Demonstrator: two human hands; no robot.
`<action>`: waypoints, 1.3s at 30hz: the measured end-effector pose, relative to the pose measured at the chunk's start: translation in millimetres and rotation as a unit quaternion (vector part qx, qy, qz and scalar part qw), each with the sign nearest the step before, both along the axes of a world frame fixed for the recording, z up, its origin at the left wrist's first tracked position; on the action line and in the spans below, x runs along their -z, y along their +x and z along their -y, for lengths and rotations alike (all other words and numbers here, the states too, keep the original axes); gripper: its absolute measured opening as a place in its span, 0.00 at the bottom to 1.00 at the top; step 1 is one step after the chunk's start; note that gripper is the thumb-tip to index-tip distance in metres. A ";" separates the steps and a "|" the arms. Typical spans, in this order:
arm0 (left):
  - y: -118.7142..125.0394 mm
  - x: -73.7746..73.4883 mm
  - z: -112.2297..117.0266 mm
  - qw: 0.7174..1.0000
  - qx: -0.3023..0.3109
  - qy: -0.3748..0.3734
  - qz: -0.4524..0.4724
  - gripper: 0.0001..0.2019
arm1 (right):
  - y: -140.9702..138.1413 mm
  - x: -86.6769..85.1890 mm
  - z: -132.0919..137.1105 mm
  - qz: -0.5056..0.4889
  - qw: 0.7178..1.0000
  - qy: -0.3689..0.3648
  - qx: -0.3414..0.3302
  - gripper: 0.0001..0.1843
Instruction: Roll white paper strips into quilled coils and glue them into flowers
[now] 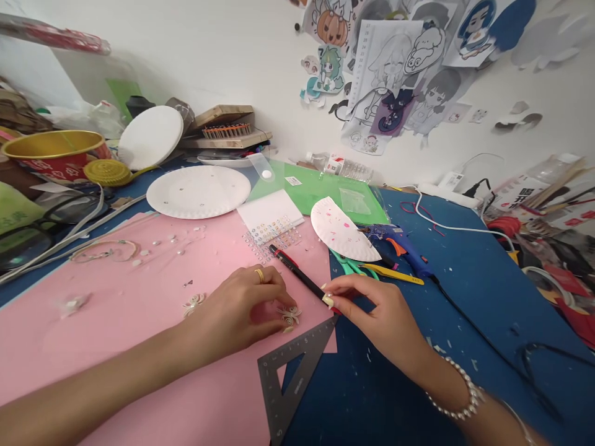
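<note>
My left hand (242,306) rests on the pink sheet (116,310), its fingertips curled onto a small white quilled paper ornament (289,316). My right hand (372,313) pinches the near end of a black and red pen-like tool (297,272) that lies slanting across the pink sheet's edge. A second white ornament (193,303) lies just left of my left hand. A grey set square (290,375) sits below both hands.
A sheet of stick-on gems (272,232), a white paper plate (198,191), a folded paper plate (341,229), green scissors (351,265), yellow tweezers (393,274) and a blue glue gun (404,248) with its cable lie beyond. Clutter lines both sides of the blue mat (465,291).
</note>
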State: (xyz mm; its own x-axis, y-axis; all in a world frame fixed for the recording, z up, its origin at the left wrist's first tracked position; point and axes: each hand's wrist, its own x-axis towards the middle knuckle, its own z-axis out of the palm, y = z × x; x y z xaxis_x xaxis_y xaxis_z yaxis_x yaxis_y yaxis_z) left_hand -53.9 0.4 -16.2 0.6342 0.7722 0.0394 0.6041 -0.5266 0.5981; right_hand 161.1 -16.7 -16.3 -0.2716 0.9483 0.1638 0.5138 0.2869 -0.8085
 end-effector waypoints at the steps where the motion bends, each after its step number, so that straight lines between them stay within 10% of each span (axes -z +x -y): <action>1: 0.3 0.5 -0.1 1.000 0.001 -0.002 0.006 0.07 | -0.3 0.2 0.4 -0.001 1.000 0.001 -0.005 0.08; 12: 3.6 5.4 -5.9 0.999 0.012 -0.005 0.031 0.04 | -18.3 11.0 0.9 0.029 0.976 0.198 -0.083 0.05; 39: 3.1 10.7 -6.4 1.000 0.015 0.002 0.023 0.07 | -22.9 17.8 -2.3 0.090 0.978 0.154 -0.106 0.08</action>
State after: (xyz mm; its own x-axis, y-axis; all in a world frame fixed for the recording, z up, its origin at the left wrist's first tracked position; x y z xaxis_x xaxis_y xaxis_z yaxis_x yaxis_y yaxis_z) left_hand -50.8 6.9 -26.9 0.6541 0.7530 0.0716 0.5608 -0.5463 0.6222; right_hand 138.2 -14.3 -34.1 -0.5068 0.7810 0.3649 0.5430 0.6180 -0.5685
